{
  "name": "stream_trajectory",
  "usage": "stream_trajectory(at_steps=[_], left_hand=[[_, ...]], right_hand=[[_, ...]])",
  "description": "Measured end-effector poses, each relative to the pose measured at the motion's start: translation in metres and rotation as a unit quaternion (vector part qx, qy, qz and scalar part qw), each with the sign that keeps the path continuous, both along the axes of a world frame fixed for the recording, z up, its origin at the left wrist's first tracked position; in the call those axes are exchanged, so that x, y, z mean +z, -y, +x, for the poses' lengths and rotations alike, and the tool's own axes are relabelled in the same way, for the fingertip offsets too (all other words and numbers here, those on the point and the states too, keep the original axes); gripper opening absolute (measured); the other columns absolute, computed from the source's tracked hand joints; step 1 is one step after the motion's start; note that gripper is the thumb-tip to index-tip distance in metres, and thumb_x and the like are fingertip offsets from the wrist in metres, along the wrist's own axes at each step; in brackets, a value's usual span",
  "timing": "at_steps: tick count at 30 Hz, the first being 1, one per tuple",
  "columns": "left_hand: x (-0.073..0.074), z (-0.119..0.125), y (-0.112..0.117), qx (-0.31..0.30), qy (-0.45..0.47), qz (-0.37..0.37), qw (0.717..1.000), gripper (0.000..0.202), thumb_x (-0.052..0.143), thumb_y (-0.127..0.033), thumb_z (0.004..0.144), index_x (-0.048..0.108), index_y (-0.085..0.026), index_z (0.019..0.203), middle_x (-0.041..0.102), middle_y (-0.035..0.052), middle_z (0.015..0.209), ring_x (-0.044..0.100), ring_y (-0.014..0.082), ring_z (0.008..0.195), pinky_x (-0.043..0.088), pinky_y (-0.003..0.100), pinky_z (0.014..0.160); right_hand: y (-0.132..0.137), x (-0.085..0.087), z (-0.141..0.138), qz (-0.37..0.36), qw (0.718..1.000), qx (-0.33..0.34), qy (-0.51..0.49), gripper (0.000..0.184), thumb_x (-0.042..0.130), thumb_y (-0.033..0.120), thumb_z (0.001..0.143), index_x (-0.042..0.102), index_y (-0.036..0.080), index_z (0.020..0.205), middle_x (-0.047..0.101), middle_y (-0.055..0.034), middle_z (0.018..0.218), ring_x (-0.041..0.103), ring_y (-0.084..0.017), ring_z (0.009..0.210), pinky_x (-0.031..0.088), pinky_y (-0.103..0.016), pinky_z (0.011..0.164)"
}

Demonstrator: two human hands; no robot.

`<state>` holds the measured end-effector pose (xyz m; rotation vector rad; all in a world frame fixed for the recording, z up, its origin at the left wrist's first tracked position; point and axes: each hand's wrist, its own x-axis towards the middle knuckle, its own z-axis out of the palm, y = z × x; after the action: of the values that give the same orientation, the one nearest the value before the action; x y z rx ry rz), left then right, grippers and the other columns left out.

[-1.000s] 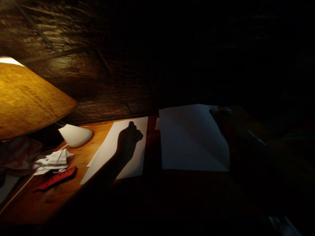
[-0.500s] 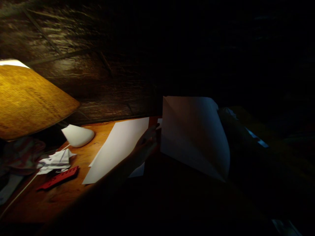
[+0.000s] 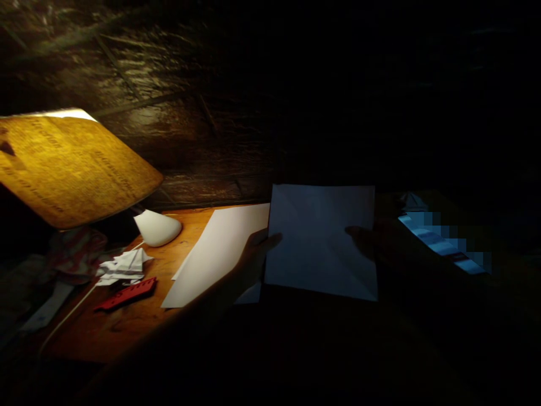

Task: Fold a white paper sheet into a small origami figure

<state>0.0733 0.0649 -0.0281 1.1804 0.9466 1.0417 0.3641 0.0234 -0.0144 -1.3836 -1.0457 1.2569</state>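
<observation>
A white sheet of paper is held up between my two hands, dim in the shadow and showing faint creases. My left hand grips its left edge with the thumb over the front. On the right edge, my right hand pinches it likewise, thumb on the front; the rest of that hand fades into the dark. Behind my left forearm, more white sheets lie on the wooden table. Fingers behind the held sheet are hidden.
At left stands a lamp with a yellow printed shade and white base, its cord running forward. Nearby lie crumpled paper and a red, notched flat object. A bluish lit strip shows at right. A dark wall rises behind.
My left hand, apart from the sheet before, now grips its left edge. The sheet has gone from bowed and tilted to flatter and squarer. The view has shifted slightly left.
</observation>
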Motion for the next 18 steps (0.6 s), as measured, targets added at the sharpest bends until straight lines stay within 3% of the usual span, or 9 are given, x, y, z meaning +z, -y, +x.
stream_trajectory(at_steps=[4, 8, 11, 14, 18], left_hand=[[0.0, -0.002, -0.002, 0.015, -0.008, 0.021, 1.0, 0.037, 0.084, -0.047, 0.075, 0.072, -0.013, 0.082, 0.07, 0.0035, 0.071, 0.065, 0.0155, 0.06, 0.049, 0.026, 0.059], [0.002, 0.0, -0.005, 0.027, -0.005, 0.042, 0.999, 0.032, 0.083, -0.04, 0.075, 0.073, -0.015, 0.092, 0.073, 0.0045, 0.08, 0.068, 0.0186, 0.071, 0.052, 0.03, 0.067], [0.006, -0.002, -0.006, 0.028, -0.002, 0.045, 0.999, 0.023, 0.08, -0.03, 0.072, 0.074, -0.017, 0.09, 0.072, 0.0033, 0.079, 0.067, 0.0186, 0.072, 0.051, 0.028, 0.066], [0.009, -0.005, -0.006, 0.023, -0.008, 0.035, 0.999, 0.003, 0.07, -0.02, 0.068, 0.071, -0.017, 0.07, 0.063, 0.0002, 0.061, 0.057, 0.0136, 0.055, 0.041, 0.022, 0.05], [0.011, -0.009, -0.006, 0.017, -0.011, 0.023, 1.0, 0.01, 0.062, -0.025, 0.071, 0.069, -0.018, 0.07, 0.05, -0.0019, 0.052, 0.042, 0.0099, 0.043, 0.027, 0.02, 0.041]], right_hand=[[0.002, 0.003, -0.001, -0.02, 0.999, 0.012, 0.049, 0.05, 0.084, 0.053, 0.072, 0.054, 0.021, 0.047, 0.044, 0.0036, 0.04, 0.035, -0.007, 0.036, 0.026, -0.024, 0.035], [0.0, 0.0, 0.005, 0.008, 0.998, 0.034, 0.044, 0.05, 0.083, 0.051, 0.075, 0.055, 0.02, 0.048, 0.046, 0.0038, 0.043, 0.036, -0.006, 0.038, 0.023, -0.023, 0.038], [0.001, 0.003, 0.006, 0.03, 0.998, 0.047, -0.028, 0.028, 0.087, 0.041, 0.069, 0.07, 0.02, 0.062, 0.059, 0.0023, 0.053, 0.047, -0.009, 0.044, 0.034, -0.023, 0.041], [0.001, 0.012, 0.002, 0.072, 0.991, 0.08, -0.083, 0.015, 0.087, 0.033, 0.065, 0.078, 0.023, 0.071, 0.074, -0.0041, 0.075, 0.069, -0.019, 0.069, 0.056, -0.032, 0.06], [-0.004, 0.024, -0.01, 0.084, 0.989, 0.084, -0.089, 0.015, 0.085, 0.02, 0.059, 0.079, 0.027, 0.07, 0.077, -0.0044, 0.081, 0.073, -0.027, 0.086, 0.062, -0.043, 0.078]])
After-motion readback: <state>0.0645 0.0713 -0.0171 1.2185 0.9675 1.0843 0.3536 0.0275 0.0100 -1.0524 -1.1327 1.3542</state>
